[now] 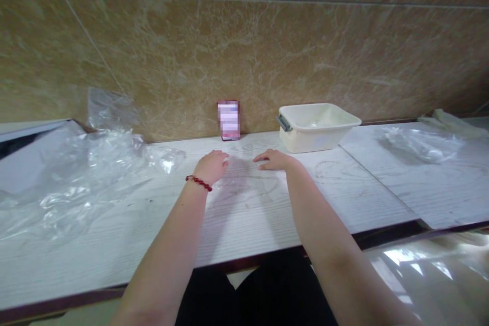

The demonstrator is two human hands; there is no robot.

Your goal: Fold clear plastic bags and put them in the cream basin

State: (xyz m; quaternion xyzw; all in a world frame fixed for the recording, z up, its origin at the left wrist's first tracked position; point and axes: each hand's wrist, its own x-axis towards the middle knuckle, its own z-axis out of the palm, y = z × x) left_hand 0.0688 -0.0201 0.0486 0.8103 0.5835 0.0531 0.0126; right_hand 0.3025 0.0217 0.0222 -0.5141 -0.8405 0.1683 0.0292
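Note:
My left hand (212, 165), with a dark red bead bracelet (198, 182) at the wrist, hovers at or just over the white wood-grain table (252, 229). Its fingers are loosely bent and apart. Across from it, my right hand (275, 159) has thumb and fingers spread, pointing left. Between and below the hands there seems to be a faint clear plastic film (244, 181), hard to make out against the tabletop; I cannot tell whether either hand touches it. Nothing shows clearly in either grip. Behind them a phone (229, 120) with a lit, blurred screen leans against the wall.
A cream plastic tub (315, 135) with a grey handle stands right of the phone. Crumpled clear plastic bags (91, 178) spread over the left side, beside a white box (34, 155). More clear plastic (424, 142) lies far right. A brown marbled wall (244, 51) backs the table.

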